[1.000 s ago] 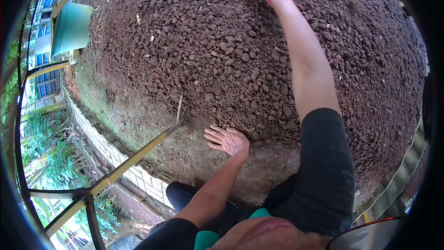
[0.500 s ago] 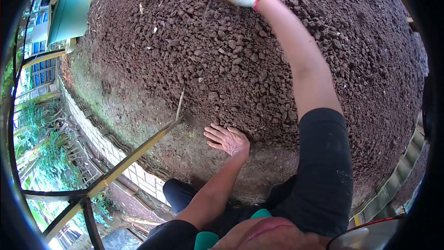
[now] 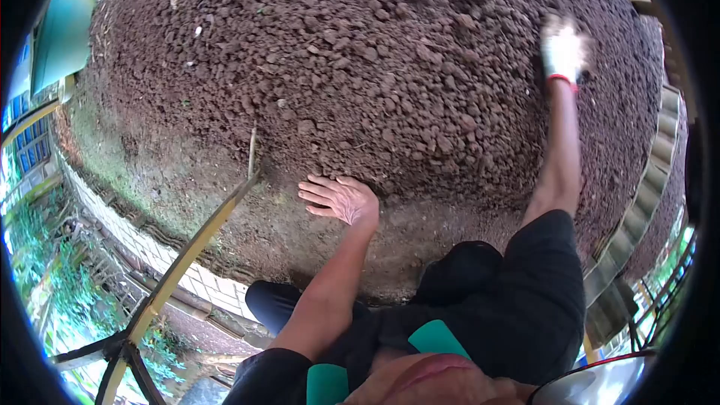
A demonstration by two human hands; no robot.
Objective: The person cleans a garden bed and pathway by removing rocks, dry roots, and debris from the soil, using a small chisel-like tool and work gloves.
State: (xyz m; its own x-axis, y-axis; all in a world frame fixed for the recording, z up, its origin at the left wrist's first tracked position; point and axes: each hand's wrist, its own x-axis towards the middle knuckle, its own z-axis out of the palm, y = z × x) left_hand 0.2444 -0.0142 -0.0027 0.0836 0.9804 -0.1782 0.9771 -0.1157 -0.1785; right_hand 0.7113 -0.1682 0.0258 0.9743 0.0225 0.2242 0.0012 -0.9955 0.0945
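Observation:
My bare left hand (image 3: pixel 339 197) lies flat on the packed dirt at the near edge of the loose soil. Its fingers are stretched out and nothing is in them. Far over to the right, my right hand (image 3: pixel 564 50) wears a white glove with a red cuff and is over the brown, clumpy soil (image 3: pixel 420 97). Motion smears its fingers, so their shape and anything in them cannot be made out. Crumbly clods of many sizes cover the ground between my two hands.
A yellow-brown pole (image 3: pixel 180 262) slants up from the lower left, with a thin stick (image 3: pixel 252 151) near its tip. A green container (image 3: pixel 64 41) stands at the upper left. Ridged edging (image 3: pixel 649 176) curves along the right. Plants (image 3: pixel 52 255) grow beyond a pale low wall (image 3: pixel 142 229).
My gloved right hand has swept from the top middle far to the right and nearer to me. My left hand stays planted on the dirt while the view has shifted.

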